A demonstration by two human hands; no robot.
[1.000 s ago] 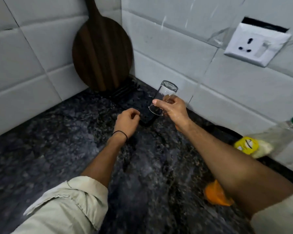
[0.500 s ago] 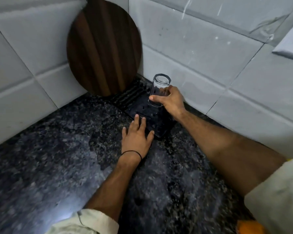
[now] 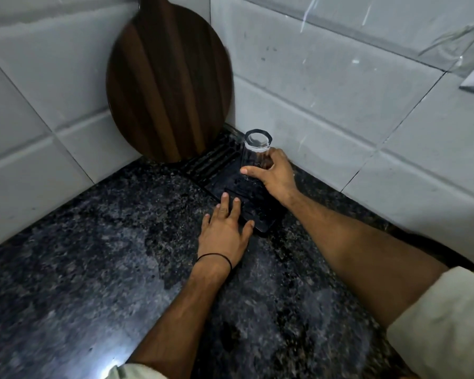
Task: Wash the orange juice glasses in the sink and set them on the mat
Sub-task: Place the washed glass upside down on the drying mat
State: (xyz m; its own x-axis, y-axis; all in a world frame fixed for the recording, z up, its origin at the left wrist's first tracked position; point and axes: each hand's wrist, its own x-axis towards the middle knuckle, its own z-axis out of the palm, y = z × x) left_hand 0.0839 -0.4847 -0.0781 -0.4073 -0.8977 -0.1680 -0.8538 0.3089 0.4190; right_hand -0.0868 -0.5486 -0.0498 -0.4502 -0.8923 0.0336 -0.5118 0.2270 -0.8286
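Observation:
A clear faceted glass (image 3: 255,151) stands upside down on the black ribbed mat (image 3: 216,162) in the corner of the counter. My right hand (image 3: 274,173) is wrapped around the glass's lower part, thumb in front. My left hand (image 3: 226,228) lies flat with fingers spread, its fingertips on the mat's near edge. The glass's rim is hidden behind my right hand, so contact with the mat cannot be made out.
A round dark wooden cutting board (image 3: 167,80) leans in the wall corner just behind the mat. White tiled walls (image 3: 340,99) close off the back and left. The dark speckled granite counter (image 3: 93,269) stretches toward me.
My right hand has lowered the upside-down glass from above the counter onto the mat. My left hand opened from a fist and now presses flat on the mat's edge.

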